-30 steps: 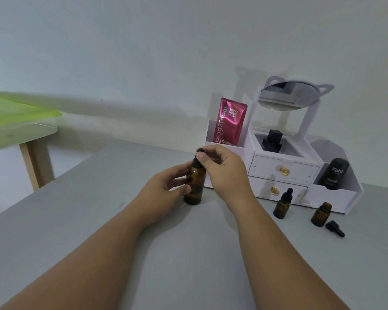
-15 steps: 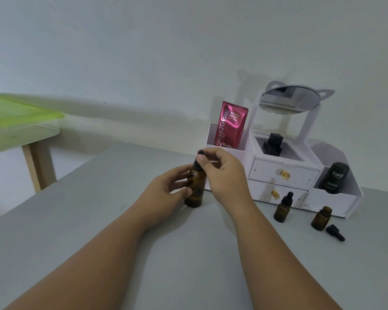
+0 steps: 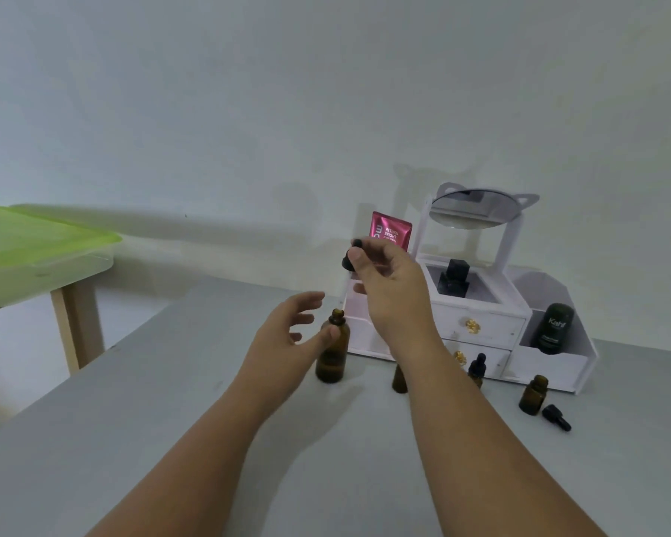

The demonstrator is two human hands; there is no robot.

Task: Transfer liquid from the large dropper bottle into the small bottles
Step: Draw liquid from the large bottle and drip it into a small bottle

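The large amber dropper bottle [image 3: 332, 352] stands uncapped on the grey table [image 3: 171, 439]. My left hand [image 3: 291, 335] is beside it with fingers spread, the thumb touching its shoulder. My right hand [image 3: 388, 288] is raised above the bottle, pinching its black dropper cap [image 3: 351, 254]; the glass pipette is barely visible. A small amber bottle [image 3: 399, 379] shows partly behind my right forearm. Another small bottle with a black dropper cap [image 3: 476, 369] stands to the right. An uncapped small bottle [image 3: 533, 395] has its loose black cap [image 3: 556, 417] lying next to it.
A white cosmetic organiser [image 3: 481, 327] with drawers and a mirror [image 3: 469, 213] stands against the wall, holding a pink sachet [image 3: 390, 230], a black bottle [image 3: 454, 279] and a dark Kahf container [image 3: 552, 327]. A green-topped table [image 3: 35, 246] stands at the left.
My right hand has lifted the dropper cap up out of the large bottle. My left hand has loosened its grip and opened. A small bottle has come into sight behind my right forearm.
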